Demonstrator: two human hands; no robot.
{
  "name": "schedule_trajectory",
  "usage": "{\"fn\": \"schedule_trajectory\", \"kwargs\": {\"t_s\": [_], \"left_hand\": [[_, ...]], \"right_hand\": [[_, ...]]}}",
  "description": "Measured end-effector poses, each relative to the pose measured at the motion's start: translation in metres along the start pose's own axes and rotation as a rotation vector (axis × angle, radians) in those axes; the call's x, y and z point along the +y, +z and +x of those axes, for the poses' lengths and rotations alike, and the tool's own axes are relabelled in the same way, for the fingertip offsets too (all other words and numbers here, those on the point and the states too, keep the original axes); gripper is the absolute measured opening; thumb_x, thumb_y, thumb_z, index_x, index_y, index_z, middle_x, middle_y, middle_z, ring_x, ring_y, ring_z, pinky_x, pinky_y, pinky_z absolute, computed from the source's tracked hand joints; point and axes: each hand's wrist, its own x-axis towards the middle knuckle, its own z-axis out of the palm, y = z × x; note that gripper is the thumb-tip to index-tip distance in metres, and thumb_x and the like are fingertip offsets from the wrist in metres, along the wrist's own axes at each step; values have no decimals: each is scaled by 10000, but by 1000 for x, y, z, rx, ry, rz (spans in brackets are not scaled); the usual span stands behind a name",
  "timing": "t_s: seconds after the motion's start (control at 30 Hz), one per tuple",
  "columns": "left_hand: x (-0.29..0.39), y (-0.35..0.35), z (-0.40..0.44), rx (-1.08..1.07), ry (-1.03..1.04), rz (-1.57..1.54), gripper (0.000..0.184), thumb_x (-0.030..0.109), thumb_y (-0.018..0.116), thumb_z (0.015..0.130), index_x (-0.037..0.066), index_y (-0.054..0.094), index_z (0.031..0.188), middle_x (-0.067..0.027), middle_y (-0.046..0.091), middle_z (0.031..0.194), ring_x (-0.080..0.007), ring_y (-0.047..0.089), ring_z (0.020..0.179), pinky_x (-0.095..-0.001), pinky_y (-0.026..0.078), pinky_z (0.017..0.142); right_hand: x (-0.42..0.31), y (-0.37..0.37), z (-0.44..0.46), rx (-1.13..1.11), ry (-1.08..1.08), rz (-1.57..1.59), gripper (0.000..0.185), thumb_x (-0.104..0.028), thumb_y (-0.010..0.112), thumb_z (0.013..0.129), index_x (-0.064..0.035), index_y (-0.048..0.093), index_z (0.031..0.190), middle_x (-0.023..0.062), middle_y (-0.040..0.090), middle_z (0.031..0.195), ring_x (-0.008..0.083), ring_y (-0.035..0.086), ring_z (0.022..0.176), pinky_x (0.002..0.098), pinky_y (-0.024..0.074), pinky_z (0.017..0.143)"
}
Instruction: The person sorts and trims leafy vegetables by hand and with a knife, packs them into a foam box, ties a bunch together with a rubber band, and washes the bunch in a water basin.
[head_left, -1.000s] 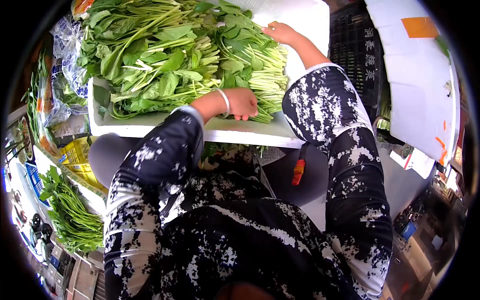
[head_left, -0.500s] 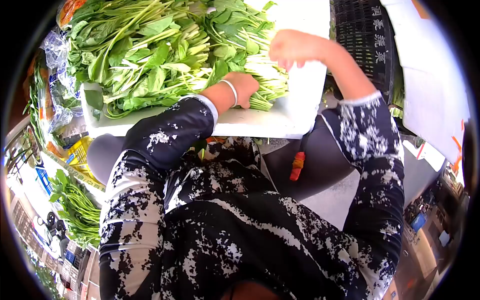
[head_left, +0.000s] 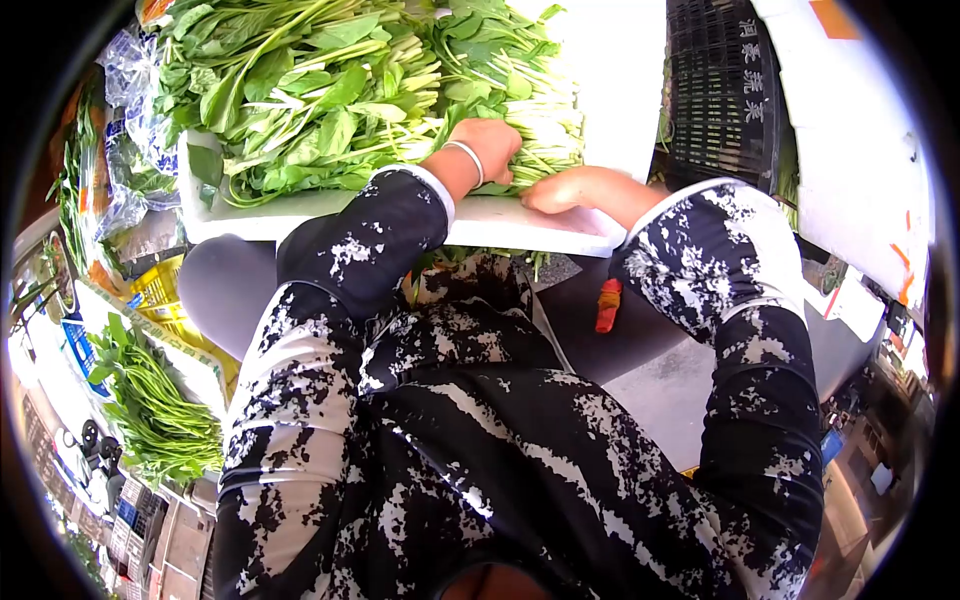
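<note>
Bunches of leafy greens [head_left: 330, 100] with pale stems fill a white foam box [head_left: 560, 232] before me. My left hand [head_left: 487, 150], a white bangle on its wrist, is closed over stems near the front of the box, its fingertips hidden among them. Just to its right, my right hand [head_left: 575, 190] reaches down inside the front wall, beside the cut stem ends. The right fingers look curled and pressed together; what they hold, if anything, is hidden.
A black plastic crate [head_left: 720, 100] stands right of the box, beside a large white foam panel [head_left: 860, 170]. Clear plastic packaging [head_left: 130, 90] lies at the left. Lower left are a yellow basket [head_left: 165, 300] and another bunch of greens [head_left: 160, 410].
My right hand has come down from above the box's right side to the front stem ends, near my left hand. The left hand stays on the stems; the view has shifted slightly.
</note>
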Motion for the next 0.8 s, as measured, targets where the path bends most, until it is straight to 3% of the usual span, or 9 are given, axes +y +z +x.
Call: {"fn": "schedule_trajectory", "kwargs": {"t_s": [0.07,0.2,0.27,0.33,0.4,0.43,0.6,0.67,0.8], "left_hand": [[0,1,0,35,-21,-13,237,284,719,605,98,614,709,-95,617,714,-285,607,713,-363,490,638],[2,-8,3,49,-117,12,257,308,701,656,76,607,714,-90,625,709,-236,620,717,-346,490,620],[0,-26,0,-294,-375,-740,317,355,647,744,49,584,695,-94,629,712,-191,625,736,-328,498,632],[3,-29,-3,-312,-410,-1056,412,433,562,811,34,559,708,-95,621,709,-176,619,748,-335,507,670],[11,-28,-7,-339,-634,-1860,465,492,499,830,32,540,775,-92,607,706,-222,615,769,-362,503,734],[21,-27,-9,-242,-748,-1985,503,522,452,842,24,505,880,-116,584,736,-285,597,827,-398,491,769],[57,-3,8,91,-1089,-2288,986,739,367,727,-8,159,1337,-257,345,1238,-432,386,1120,-529,254,985],[65,-6,19,266,-1136,-2395,977,767,322,711,93,113,1387,-221,242,1364,-443,295,1206,-607,159,984],[65,-24,28,235,-1227,-2548,925,773,256,715,170,115,1401,-127,161,1435,-429,202,1269,-668,56,957]], "right_hand": [[7,7,12,111,-64,14,452,-335,354,885,-30,484,1192,202,471,1222,333,446,1097,392,334,915],[2,-1,4,398,14,96,372,-306,377,884,-42,632,949,198,594,986,348,560,910,397,430,816],[6,-3,1,562,-12,150,317,-273,419,861,-59,650,823,186,617,843,338,589,788,393,460,744],[6,-19,-5,705,14,60,276,-249,438,839,-65,643,827,171,620,828,314,597,781,391,462,722],[10,-29,-5,748,-92,110,260,-247,452,823,-68,640,819,169,619,803,311,599,753,393,464,696],[10,-33,-6,741,-112,157,264,-258,457,821,-69,640,826,171,618,798,313,598,749,395,464,692],[5,-46,-8,708,-123,138,300,-302,485,809,-56,653,773,195,612,797,331,591,745,404,456,695],[8,-51,-13,658,-119,166,292,-285,497,791,-43,657,752,201,614,815,344,589,750,404,455,703],[10,-67,-29,577,-255,-80,219,-163,481,750,3,621,715,156,587,619,253,573,585,351,447,554]]}}
